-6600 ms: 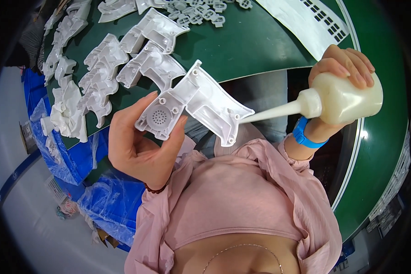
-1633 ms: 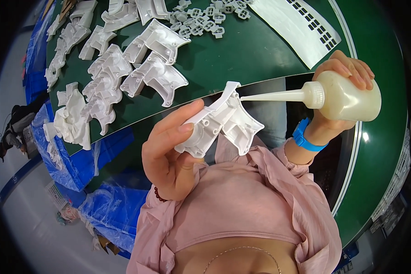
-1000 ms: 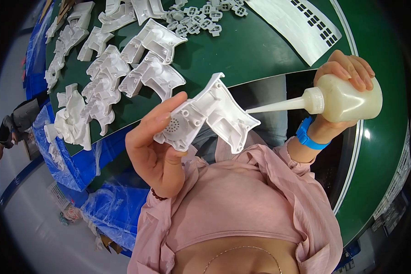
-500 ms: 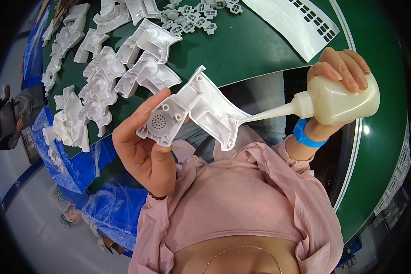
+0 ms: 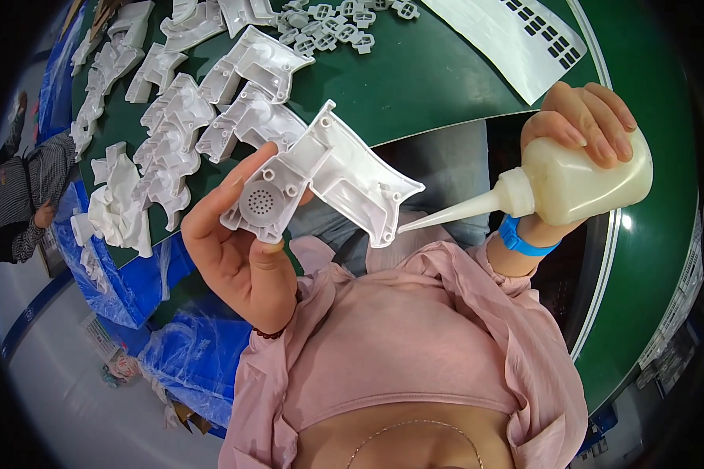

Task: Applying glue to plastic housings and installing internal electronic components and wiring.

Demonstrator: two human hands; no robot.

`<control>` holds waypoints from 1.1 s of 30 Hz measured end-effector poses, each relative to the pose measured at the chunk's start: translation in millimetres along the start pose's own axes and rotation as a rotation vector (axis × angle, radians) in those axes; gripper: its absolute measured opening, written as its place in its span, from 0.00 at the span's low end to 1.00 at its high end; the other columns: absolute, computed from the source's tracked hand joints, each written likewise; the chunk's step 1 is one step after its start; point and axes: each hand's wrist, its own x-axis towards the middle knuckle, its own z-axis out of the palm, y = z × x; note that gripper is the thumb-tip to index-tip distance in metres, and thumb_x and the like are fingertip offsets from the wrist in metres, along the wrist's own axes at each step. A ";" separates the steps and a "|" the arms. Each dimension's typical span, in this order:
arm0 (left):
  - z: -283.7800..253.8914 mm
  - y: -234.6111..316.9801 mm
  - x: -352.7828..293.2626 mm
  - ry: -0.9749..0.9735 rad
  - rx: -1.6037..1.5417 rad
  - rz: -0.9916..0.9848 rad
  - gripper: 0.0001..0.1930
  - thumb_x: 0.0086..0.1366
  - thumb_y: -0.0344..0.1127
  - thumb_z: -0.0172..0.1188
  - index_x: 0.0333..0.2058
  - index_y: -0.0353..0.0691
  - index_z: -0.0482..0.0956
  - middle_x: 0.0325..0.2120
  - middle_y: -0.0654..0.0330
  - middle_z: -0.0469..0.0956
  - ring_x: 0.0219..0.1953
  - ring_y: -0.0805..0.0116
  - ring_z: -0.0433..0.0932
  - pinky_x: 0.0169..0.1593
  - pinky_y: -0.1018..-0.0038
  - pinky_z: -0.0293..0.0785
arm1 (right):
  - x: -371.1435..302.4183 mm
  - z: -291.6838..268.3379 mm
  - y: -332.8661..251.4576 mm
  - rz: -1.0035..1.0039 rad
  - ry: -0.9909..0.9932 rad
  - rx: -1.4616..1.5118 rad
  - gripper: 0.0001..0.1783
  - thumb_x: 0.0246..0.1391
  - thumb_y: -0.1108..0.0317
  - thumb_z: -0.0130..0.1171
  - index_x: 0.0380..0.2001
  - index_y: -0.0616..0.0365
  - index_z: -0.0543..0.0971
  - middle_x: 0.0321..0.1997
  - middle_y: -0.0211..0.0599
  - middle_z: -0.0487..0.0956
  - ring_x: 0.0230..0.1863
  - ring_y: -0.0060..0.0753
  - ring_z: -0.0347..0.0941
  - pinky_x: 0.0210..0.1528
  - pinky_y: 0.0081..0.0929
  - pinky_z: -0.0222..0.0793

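The left hand (image 5: 241,262) pinches a white moulded-plastic shell (image 5: 356,176) at the near edge of a green table (image 5: 403,82), the right hand (image 5: 583,121) wraps a cream plastic bottle (image 5: 590,186), nozzle (image 5: 457,209) at the shell's corner, application seemingly unfinished, other white shells (image 5: 172,148) unclear.

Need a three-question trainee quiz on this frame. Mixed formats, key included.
1. Which grip holds the nozzled bottle, and which a white shell?
2. True or false: the bottle stands on the green table.
3. The right wristband is: A red; B blue; C green.

Key:
1. Right grip, bottle; left grip, shell.
2. False: it's held, its nozzle ending beside the shell.
3. B.
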 end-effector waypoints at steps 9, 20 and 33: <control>-1.5 0.1 0.3 0.018 0.021 0.013 0.22 0.67 0.38 0.60 0.54 0.34 0.64 0.53 0.30 0.71 0.50 0.51 0.80 0.50 0.63 0.81 | -0.5 -5.2 7.9 0.042 -0.026 -0.047 0.08 0.55 0.67 0.56 0.38 0.49 0.72 0.32 0.25 0.75 0.36 0.28 0.67 0.47 0.31 0.60; -2.0 -0.7 -0.8 -0.022 -0.039 -0.014 0.22 0.69 0.38 0.58 0.55 0.32 0.63 0.55 0.32 0.69 0.53 0.51 0.77 0.52 0.61 0.79 | 3.5 8.7 -1.1 -0.057 0.098 0.117 0.05 0.55 0.65 0.54 0.36 0.48 0.73 0.29 0.20 0.74 0.35 0.25 0.67 0.50 0.34 0.60; 50.2 -22.1 35.5 -0.174 0.700 0.078 0.21 0.57 0.20 0.60 0.50 0.35 0.75 0.42 0.50 0.75 0.41 0.55 0.74 0.42 0.66 0.72 | 2.5 16.6 -33.6 -0.248 0.343 0.292 0.07 0.52 0.64 0.56 0.24 0.52 0.76 0.25 0.27 0.75 0.32 0.28 0.72 0.45 0.32 0.68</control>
